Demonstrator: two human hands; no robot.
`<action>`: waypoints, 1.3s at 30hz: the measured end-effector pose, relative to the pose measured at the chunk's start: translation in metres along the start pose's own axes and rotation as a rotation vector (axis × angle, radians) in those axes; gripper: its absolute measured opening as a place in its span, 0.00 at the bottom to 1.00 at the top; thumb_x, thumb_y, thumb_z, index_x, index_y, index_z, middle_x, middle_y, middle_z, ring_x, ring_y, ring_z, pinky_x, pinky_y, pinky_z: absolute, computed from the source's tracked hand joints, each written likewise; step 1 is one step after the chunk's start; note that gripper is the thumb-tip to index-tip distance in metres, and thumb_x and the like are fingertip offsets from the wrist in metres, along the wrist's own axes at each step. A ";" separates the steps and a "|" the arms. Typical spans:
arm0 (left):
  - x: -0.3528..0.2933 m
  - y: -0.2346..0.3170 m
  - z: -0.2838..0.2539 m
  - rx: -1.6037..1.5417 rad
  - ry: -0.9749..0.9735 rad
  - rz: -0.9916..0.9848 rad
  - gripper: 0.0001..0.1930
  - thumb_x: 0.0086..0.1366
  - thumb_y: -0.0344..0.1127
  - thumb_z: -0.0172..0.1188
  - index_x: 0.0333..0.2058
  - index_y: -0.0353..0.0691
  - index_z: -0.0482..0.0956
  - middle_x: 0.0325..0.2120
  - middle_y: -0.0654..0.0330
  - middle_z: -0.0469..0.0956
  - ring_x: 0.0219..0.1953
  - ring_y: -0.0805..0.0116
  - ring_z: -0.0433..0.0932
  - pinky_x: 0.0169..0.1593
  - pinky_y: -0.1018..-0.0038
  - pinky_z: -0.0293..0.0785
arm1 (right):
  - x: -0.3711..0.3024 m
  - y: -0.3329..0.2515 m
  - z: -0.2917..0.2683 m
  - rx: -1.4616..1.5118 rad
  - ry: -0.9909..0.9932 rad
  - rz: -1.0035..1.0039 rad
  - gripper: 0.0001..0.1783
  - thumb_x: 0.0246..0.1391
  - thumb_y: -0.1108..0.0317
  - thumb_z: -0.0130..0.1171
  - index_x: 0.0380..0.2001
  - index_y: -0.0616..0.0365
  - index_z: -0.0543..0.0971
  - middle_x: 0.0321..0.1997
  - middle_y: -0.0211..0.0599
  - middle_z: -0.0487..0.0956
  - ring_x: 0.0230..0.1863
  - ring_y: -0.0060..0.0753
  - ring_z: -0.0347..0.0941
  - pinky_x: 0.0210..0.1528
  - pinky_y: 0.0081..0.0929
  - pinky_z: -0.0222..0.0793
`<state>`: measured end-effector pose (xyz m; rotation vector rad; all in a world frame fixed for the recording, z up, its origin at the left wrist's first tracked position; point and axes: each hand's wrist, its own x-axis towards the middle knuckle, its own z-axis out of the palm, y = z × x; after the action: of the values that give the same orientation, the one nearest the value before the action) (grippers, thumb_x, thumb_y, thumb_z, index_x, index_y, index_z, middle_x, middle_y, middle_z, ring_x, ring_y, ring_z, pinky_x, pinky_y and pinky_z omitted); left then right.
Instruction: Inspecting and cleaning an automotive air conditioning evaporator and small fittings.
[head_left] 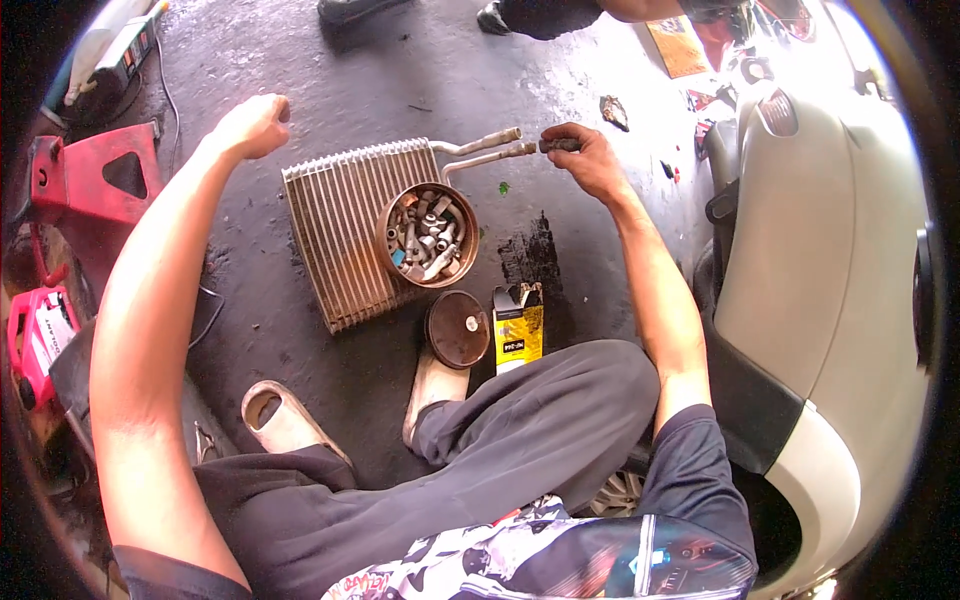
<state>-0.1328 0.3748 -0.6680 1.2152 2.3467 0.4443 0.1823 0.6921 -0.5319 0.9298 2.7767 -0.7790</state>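
Note:
On the floor lies a finned metal evaporator core (345, 225) with two thin metal pipes (490, 150) reaching out to the right. My right hand (598, 165) pinches a small dark cylindrical fitting (560, 145), just beyond the open ends of those pipes. Past the core's upper left corner, my left hand (255, 126) is closed with curled fingers, and whatever it may hold is hidden. A round tin (468, 205) full of small metal fittings rests over the core's lower right part. Its brown round lid (458, 330) lies by my foot.
A yellow and black carton (518, 335) stands open near my knee. At left are a red metal stand (95, 190), a pink jug (45, 335) and a dark cable (170, 110). A pale car bumper (840, 260) borders the right side. Another person's shoe (345, 10) shows at the top.

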 end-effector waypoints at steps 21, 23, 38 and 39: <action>0.005 -0.016 0.013 -0.019 0.007 0.021 0.17 0.51 0.32 0.53 0.40 0.33 0.76 0.39 0.43 0.78 0.45 0.48 0.76 0.49 0.61 0.71 | 0.007 -0.003 0.002 0.193 -0.077 0.072 0.19 0.49 0.74 0.62 0.47 0.61 0.77 0.40 0.38 0.81 0.37 0.26 0.75 0.40 0.24 0.74; 0.006 -0.017 0.014 -0.035 -0.006 0.020 0.17 0.50 0.32 0.53 0.40 0.33 0.75 0.38 0.42 0.77 0.45 0.46 0.76 0.50 0.61 0.70 | 0.007 -0.003 0.003 0.188 -0.062 0.080 0.19 0.49 0.73 0.62 0.47 0.60 0.78 0.40 0.39 0.81 0.37 0.26 0.75 0.39 0.24 0.74; 0.006 -0.010 0.013 -0.002 0.007 0.020 0.16 0.52 0.32 0.53 0.41 0.34 0.76 0.40 0.44 0.79 0.46 0.50 0.77 0.49 0.61 0.72 | 0.005 -0.007 0.002 0.126 -0.059 0.090 0.16 0.54 0.68 0.62 0.47 0.56 0.77 0.39 0.33 0.81 0.37 0.22 0.73 0.39 0.22 0.74; 0.005 -0.009 0.013 -0.004 0.002 0.018 0.17 0.52 0.32 0.53 0.41 0.34 0.76 0.40 0.44 0.79 0.46 0.50 0.77 0.49 0.61 0.72 | 0.004 -0.007 0.002 0.125 -0.059 0.091 0.16 0.54 0.68 0.62 0.47 0.56 0.77 0.39 0.33 0.81 0.37 0.22 0.73 0.39 0.22 0.74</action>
<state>-0.1344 0.3754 -0.6843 1.2361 2.3373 0.4559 0.1747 0.6891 -0.5314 1.0286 2.6400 -0.9579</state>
